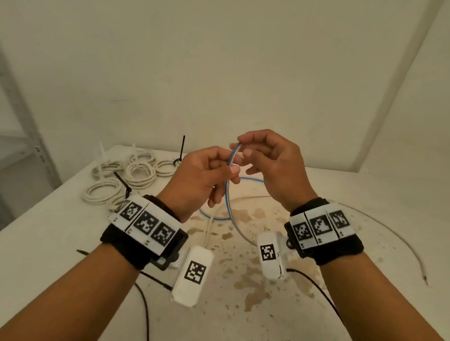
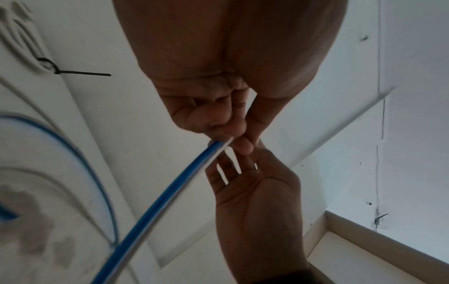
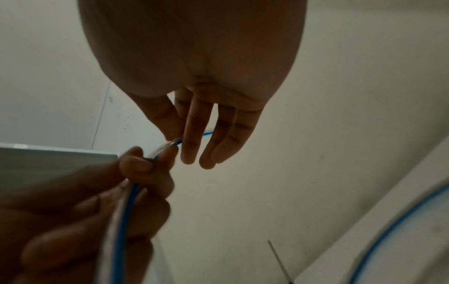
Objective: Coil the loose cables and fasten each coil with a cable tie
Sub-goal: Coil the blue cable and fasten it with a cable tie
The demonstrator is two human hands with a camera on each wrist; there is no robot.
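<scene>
A thin blue-and-white cable [image 1: 227, 194] rises from a loop lying on the white table [image 1: 51, 237] up to both raised hands. My left hand [image 1: 230, 170] pinches it between thumb and curled fingers, as the left wrist view shows [image 2: 233, 134]. Just above, my right hand [image 1: 243, 149] pinches the cable's top bend between thumb and forefinger, its other fingers [image 3: 194, 134] held straight. The cable [image 3: 123, 221] runs down through the left hand's grip. Several tied white coils [image 1: 138, 169] lie at the table's back left, some bound with black cable ties [image 1: 182, 148].
A loose white cable [image 1: 391, 232] curves across the table's right side to its end near the right edge. Brown stains [image 1: 252, 253] mark the table's middle. A grey metal rack [image 1: 13, 105] stands left of the table. Walls close the back and right.
</scene>
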